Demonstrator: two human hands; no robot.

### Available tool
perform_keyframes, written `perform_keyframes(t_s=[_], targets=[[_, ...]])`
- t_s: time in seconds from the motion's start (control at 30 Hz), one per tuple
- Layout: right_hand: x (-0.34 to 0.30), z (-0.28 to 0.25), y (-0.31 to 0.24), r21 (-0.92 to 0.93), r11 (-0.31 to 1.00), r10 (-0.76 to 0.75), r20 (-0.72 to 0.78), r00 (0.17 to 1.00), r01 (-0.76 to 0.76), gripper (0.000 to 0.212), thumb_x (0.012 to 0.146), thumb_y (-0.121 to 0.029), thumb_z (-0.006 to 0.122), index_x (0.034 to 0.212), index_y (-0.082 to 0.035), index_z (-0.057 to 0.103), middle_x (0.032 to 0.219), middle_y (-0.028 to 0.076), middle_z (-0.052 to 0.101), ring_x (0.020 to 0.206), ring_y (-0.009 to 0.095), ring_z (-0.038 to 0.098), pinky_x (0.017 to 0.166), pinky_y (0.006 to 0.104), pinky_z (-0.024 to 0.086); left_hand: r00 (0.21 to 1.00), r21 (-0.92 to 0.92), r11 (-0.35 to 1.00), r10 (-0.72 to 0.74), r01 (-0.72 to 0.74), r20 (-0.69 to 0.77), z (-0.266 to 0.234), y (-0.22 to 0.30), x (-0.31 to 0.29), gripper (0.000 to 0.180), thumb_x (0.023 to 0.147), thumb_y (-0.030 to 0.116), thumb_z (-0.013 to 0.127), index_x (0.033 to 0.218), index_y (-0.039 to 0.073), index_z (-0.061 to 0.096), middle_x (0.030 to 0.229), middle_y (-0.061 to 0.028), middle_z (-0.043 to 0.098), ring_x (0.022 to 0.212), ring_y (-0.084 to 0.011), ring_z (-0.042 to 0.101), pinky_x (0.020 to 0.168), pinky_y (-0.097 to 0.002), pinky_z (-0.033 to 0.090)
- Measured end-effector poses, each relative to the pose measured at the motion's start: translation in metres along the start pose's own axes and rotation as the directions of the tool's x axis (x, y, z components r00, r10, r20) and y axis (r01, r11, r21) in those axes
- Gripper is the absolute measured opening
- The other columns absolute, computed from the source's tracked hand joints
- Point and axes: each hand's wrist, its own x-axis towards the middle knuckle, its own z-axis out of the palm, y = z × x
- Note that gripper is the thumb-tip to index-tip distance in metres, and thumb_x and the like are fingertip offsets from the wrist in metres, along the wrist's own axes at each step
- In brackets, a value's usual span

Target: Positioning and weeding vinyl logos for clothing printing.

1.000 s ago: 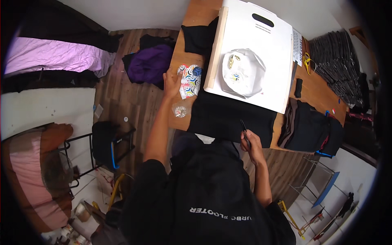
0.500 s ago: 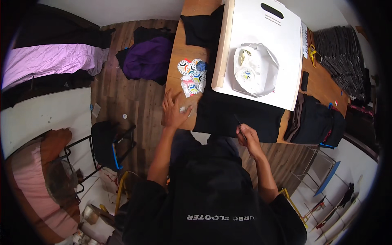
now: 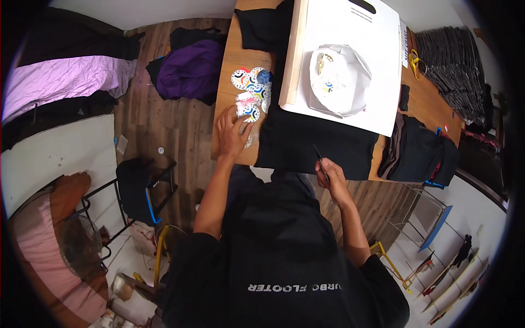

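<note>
My left hand [image 3: 232, 134] rests at the table's left edge, palm down with fingers spread. Its fingertips touch the lower edge of a round, patterned sticker [image 3: 251, 113]. That sticker belongs to a loose cluster of round colourful stickers [image 3: 252, 81], with a small pink and white piece [image 3: 247, 99] among them. A small clear scrap [image 3: 249, 141] lies beside my thumb. My right hand [image 3: 332, 177] is closed around a slim black pointed tool [image 3: 318, 153], its tip up over the black cloth [image 3: 306, 143]. Whether the tool is tweezers or a pen, I cannot tell.
A white board [image 3: 377, 65] with a handle slot lies on the cloth, carrying an open white paper container [image 3: 358, 82] with small pieces inside. Folded dark garments [image 3: 418, 150] sit at the right. Yellow-handled scissors [image 3: 414, 60] lie beyond; purple cloth [image 3: 191, 71] is at the left.
My left hand has moved forward from the clear scrap to the round stickers. My right hand keeps the black tool in nearly the same place. The view has shifted slightly.
</note>
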Motion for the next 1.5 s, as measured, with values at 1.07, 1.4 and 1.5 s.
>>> perform_keyframes(t_s=[1.07, 1.4, 1.5], targets=[[-0.188, -0.141, -0.098, 0.079, 0.933, -0.351, -0.019, 0.936, 0.351, 0.037, 0.106, -0.040, 0.039, 0.102, -0.006, 0.053, 0.062, -0.002, 0.040, 0.053, 0.008, 0.035, 0.053, 0.0244, 0.031, 0.953, -0.882, 0.455, -0.303, 0.121, -0.025, -0.084, 0.373, -0.006, 0.048, 0.091, -0.007, 0.064, 0.136, -0.007, 0.047, 0.117, -0.0151, 0.063, 0.100, -0.0150, 0.064, 0.088, -0.0257, 0.053], [-0.226, -0.151, -0.190, 0.204, 0.751, -0.638, -0.020, 0.770, 0.628, 0.018, 0.093, -0.007, 0.067, 0.107, 0.000, 0.058, 0.068, -0.010, 0.034, 0.060, -0.001, 0.029, 0.054, 0.0178, 0.027, 0.995, -0.919, 0.384, 0.015, -0.095, -0.097, -0.112, 0.540, 0.001, 0.055, 0.087, -0.012, 0.065, 0.137, -0.012, 0.044, 0.121, -0.0191, 0.063, 0.113, -0.0184, 0.061, 0.098, -0.0280, 0.048], [-0.237, -0.166, -0.193, 0.109, 0.765, -0.627, -0.102, 0.772, 0.635, 0.018, 0.093, -0.011, 0.069, 0.102, 0.001, 0.059, 0.067, -0.010, 0.037, 0.060, -0.001, 0.032, 0.054, 0.0171, 0.028, 0.989, -0.925, 0.351, 0.052, -0.145, -0.136, -0.109, 0.572, 0.000, 0.061, 0.087, -0.012, 0.064, 0.142, -0.010, 0.039, 0.120, -0.0200, 0.063, 0.113, -0.0189, 0.061, 0.099, -0.0285, 0.047]])
